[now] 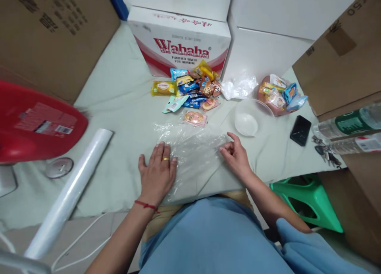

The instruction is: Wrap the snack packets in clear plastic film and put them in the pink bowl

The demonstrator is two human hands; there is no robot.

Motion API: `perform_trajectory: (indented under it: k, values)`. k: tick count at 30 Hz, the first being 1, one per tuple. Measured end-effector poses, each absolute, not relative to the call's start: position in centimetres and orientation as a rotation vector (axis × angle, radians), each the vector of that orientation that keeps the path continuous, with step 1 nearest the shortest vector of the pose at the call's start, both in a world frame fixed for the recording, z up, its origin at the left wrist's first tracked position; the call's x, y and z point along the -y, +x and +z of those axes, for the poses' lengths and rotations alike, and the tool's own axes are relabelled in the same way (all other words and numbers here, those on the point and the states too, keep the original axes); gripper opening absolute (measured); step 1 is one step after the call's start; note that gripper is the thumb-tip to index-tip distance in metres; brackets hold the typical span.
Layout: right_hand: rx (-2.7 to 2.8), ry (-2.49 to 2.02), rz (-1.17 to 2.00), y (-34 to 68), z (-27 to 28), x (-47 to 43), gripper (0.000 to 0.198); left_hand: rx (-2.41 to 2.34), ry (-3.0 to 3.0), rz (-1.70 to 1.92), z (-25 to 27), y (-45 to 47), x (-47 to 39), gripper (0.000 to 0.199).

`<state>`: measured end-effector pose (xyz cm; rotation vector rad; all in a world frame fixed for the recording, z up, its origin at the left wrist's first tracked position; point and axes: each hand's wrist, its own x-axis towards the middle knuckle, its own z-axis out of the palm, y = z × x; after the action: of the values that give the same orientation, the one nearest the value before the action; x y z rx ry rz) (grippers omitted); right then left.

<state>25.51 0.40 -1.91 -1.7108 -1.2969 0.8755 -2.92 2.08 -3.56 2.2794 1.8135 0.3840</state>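
Observation:
A crinkled sheet of clear plastic film [196, 157] lies spread on the pale green cloth at the table's front. My left hand [159, 169] rests flat on its left edge, fingers stretched out, with a ring and a red wrist string. At the right edge, my right hand [236, 155] has its fingers curled and pinches the film, its index finger raised. Just beyond the sheet lies a wrapped pink snack [195, 118]. Behind that is a pile of small packaged snacks [192, 87], including a yellow-wrapped cake [163, 88].
A clear plastic bowl [266, 107], crumpled plastic [239, 87] and a container of snacks [276, 93] stand back right. A black box [300, 130], keys [327, 153] and bottles [351, 122] lie right. A film roll [71, 190] lies left; a Wahaha carton [181, 44] stands behind.

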Motion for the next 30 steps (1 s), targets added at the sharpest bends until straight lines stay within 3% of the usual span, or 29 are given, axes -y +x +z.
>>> perform_trajectory:
  k: [8, 14, 18, 20, 24, 30]
  values:
    - [1.345, -1.855, 1.164, 29.7, 0.0, 7.2, 0.059, -1.805, 2.264, 0.395, -3.6, -3.3, -1.5, 0.062]
    - [1.625, -1.861, 0.488, 29.0, 3.4, 5.8, 0.026, -1.780, 2.333, 0.345, -3.9, -3.1, -1.4, 0.066]
    - [2.244, -1.404, 0.465, 26.5, 2.2, 1.7, 0.040, -1.742, 2.379, 0.328, -3.8, -3.4, -1.5, 0.063]
    - [2.402, -1.419, 0.440, 26.2, 0.6, 0.0, 0.047, -1.720, 2.402, 0.339, -3.9, -3.8, -1.6, 0.064]
    - [2.363, -1.699, 0.399, 28.0, -0.7, -2.3, 0.049, -1.675, 2.430, 0.365, -4.1, -5.0, -1.8, 0.072]
    - [2.184, -1.710, 0.396, 29.4, 4.1, -8.5, 0.040, -1.660, 2.423, 0.351, -4.3, -5.5, -1.9, 0.072]
